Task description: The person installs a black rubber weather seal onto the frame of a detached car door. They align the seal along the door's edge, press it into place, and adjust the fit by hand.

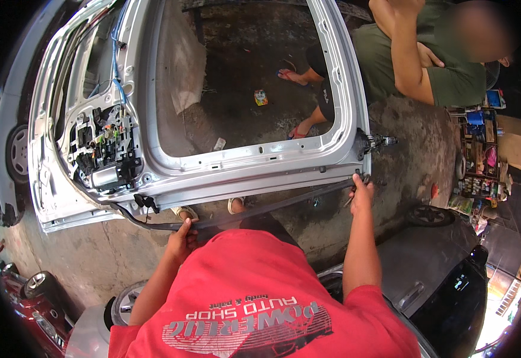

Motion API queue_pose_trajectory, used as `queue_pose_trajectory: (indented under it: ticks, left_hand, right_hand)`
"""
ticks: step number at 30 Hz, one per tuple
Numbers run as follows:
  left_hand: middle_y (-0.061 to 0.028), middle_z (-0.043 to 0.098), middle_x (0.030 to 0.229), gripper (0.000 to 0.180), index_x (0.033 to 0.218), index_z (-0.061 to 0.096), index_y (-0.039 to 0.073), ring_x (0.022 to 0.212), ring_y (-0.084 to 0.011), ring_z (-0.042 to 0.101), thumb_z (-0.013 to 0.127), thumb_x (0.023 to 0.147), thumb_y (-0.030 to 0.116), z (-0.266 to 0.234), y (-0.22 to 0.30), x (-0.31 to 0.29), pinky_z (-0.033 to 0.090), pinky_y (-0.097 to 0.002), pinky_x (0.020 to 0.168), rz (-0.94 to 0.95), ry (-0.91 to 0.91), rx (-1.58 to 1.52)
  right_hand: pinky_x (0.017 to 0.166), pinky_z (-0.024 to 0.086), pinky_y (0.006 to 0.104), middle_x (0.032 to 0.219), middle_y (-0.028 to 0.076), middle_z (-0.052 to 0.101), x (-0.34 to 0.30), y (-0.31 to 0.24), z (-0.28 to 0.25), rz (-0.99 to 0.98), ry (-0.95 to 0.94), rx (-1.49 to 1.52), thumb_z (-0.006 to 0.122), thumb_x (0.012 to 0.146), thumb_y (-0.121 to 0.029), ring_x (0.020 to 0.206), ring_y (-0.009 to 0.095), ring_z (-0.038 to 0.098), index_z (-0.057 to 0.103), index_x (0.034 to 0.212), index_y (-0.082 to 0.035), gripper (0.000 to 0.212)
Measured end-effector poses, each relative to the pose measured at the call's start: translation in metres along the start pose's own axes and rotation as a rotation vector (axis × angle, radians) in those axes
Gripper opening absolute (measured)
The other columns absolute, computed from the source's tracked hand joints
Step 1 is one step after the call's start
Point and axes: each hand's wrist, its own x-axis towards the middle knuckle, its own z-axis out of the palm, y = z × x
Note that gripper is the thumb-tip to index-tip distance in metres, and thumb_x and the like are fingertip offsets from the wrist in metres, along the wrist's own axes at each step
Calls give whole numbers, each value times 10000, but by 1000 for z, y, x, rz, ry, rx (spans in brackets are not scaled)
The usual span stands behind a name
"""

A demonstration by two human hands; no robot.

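Chiefly, one door [260,158]: silver, stripped, filling the upper left and centre of the frame. Car [391,262]: grey, lower right. Person [385,53]: olive shirt, upper right, beside the door. Strip [272,207]: one, black, long, slack-curved at lower left, running to right of centre just below the door's lower edge. Mechanism [105,149]: black, on the door, at left. Hands, two: left hand [183,240], left of centre, fingers closed round the strip; right hand [360,196], right of centre, pinching it near the door's corner. Handling, as judged: keep it lightly taut, untwisted, parallel to the edge; hard pulling could stretch it.
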Motion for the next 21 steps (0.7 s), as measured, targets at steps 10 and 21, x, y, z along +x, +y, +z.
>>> queue_pose_trajectory:
  ticks: [10,21]
  left_hand:
    - [19,557,858,442,1315,660,125,640,-77,413,771,975,385,-5,0,12,353,-250,550,-27,-19,-7]
    - [47,578,842,229,1122,661,147,658,-59,462,787,973,266,-7,4,34,370,-227,565,61,-59,-37]
  right_hand:
    - [586,431,304,988,8,657,-3,23,-19,118,-167,328,753,969,-92,797,154,606,623,1136,-94,212]
    - [564,417,284,981,10,628,-29,31,18,81,38,332,718,1010,-137,791,143,573,617,1131,-85,166]
